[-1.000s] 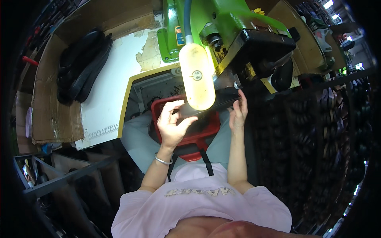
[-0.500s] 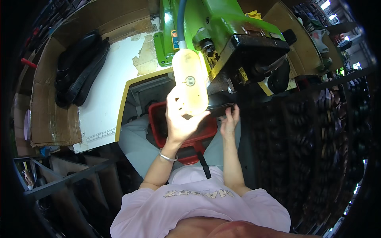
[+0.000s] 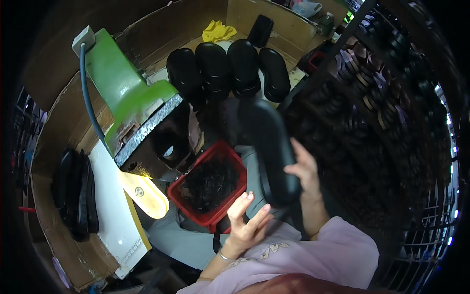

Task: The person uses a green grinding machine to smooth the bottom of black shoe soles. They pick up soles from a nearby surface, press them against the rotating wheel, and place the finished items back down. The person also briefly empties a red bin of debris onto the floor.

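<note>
Right, the long black moulded shoe sole was up in the air over the lap, at about 1 o'clock from the red plastic bin of dark scraps. The right hand had its grip closed around the sole's lower third, fingers wrapped over the edge at 3 o'clock, thumb side hidden behind it. The left hand sat open just below the sole's lower end, fingers spread, palm up, near it; contact couldn't be confirmed from this angle, and it held nothing.

Handling judgement: the sole looked like rubber or foam, so probably light and somewhat flexible, likely to droop at the free end when held from one end. Matte surface, so probably not slippery. Not fragile. Best hold looked like the narrow waist, or two hands, one at each end, to keep it flat.

Around it: the green machine with the dark speckled work plate at 10 o'clock, a cream-yellow sole-shaped template lying below it at 9 o'clock, stacks of black soles at 12 o'clock in the cardboard-lined bay, another pile of black soles far out at 9 o'clock beside the white tabletop.
</note>
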The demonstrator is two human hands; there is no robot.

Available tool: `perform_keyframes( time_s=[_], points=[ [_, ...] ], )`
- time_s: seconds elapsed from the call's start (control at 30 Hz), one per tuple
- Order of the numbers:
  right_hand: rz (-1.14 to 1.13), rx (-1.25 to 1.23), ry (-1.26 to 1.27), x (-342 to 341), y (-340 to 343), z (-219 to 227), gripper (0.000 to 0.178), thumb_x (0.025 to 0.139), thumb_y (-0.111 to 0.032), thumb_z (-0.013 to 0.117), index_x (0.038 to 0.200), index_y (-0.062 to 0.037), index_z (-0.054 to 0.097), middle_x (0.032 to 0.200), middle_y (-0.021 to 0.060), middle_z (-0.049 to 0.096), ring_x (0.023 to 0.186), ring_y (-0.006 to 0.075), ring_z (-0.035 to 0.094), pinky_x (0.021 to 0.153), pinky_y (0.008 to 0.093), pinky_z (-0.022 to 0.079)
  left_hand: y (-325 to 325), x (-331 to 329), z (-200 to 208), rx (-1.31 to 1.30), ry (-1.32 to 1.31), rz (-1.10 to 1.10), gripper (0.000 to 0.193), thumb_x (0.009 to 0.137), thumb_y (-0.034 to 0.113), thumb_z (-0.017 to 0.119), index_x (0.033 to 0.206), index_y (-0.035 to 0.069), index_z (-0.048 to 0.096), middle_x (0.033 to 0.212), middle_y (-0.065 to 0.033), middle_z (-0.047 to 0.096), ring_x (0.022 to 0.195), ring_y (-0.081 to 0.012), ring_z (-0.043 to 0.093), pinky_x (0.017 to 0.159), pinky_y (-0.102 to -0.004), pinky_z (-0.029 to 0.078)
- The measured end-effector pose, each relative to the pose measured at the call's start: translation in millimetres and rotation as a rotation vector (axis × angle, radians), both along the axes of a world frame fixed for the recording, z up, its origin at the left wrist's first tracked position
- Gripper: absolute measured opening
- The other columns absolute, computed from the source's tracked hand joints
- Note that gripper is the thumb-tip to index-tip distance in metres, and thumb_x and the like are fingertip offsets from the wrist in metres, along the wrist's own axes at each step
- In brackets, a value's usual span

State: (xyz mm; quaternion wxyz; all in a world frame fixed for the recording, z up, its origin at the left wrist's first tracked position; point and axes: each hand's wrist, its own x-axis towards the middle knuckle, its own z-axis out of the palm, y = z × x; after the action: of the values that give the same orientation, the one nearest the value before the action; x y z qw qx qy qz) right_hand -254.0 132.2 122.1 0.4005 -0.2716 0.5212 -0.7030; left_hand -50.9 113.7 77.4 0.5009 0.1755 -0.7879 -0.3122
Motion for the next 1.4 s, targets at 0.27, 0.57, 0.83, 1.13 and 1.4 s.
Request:
perform_keyframes(
  time_s=[0.27, 0.57, 0.83, 1.13, 1.4],
  points=[
    [-0.096, 0.053, 0.187, -234, -158, -16, 0.039, 0.07, -0.006, 0.06, 0.107, 0.0037, 0.064, 0.086, 0.0072, 0.065, 0.08, 0.0162, 0.063, 0.074, 0.0273, 0.05, -34, 61, -42, 0.178, -0.311, 0.469, 0.032, 0.072, 0.005, 0.076, 0.103, 0.003, 0.066, 0.124, -0.0185, 0.052, 0.121, -0.0361, 0.047, 0.101, -0.0455, 0.04],
    [-0.25, 0.255, 0.625, -261, -192, -73, 0.048, 0.088, -0.028, 0.072, 0.121, 0.0044, 0.063, 0.12, 0.0115, 0.066, 0.107, 0.0158, 0.061, 0.092, 0.0311, 0.047, -146, 301, 7, -0.16, -0.733, 1.23, 0.049, 0.072, 0.007, 0.074, 0.118, 0.002, 0.057, 0.136, -0.0216, 0.042, 0.128, -0.0417, 0.036, 0.107, -0.049, 0.03],
    [-0.149, 0.099, 0.137, -245, -120, -90, 0.015, 0.092, -0.01, 0.066, 0.101, 0.001, 0.067, 0.085, -0.0016, 0.063, 0.055, 0.0013, 0.038, 0.046, 0.0186, 0.03, -218, 391, 45, 0.031, -0.781, 1.344, 0.082, 0.068, 0.019, 0.084, 0.141, 0.016, 0.045, 0.151, -0.0205, 0.025, 0.139, -0.0425, 0.024, 0.11, -0.057, 0.028],
    [1.071, 0.137, 0.519, 66, -33, -50, 0.011, 0.079, 0.0, 0.067, 0.087, -0.0022, 0.074, 0.066, 0.0007, 0.055, 0.06, 0.0082, 0.049, 0.054, 0.0237, 0.038, -285, 430, 52, 0.187, -0.697, 1.4, 0.025, 0.067, 0.025, 0.082, 0.082, 0.007, 0.076, 0.131, -0.008, 0.058, 0.114, -0.0341, 0.056, 0.104, -0.0417, 0.039],
    [1.042, 0.053, 1.815, 136, -28, -131, 0.042, 0.077, -0.019, 0.073, 0.116, -0.0097, 0.064, 0.105, 0.0195, 0.061, 0.111, 0.0365, 0.053, 0.099, 0.0586, 0.034, -202, 384, 102, -0.199, -0.567, 1.388, 0.021, 0.061, 0.016, 0.084, 0.071, 0.004, 0.069, 0.104, -0.0063, 0.066, 0.095, -0.0265, 0.058, 0.083, -0.0373, 0.045]
  ],
)
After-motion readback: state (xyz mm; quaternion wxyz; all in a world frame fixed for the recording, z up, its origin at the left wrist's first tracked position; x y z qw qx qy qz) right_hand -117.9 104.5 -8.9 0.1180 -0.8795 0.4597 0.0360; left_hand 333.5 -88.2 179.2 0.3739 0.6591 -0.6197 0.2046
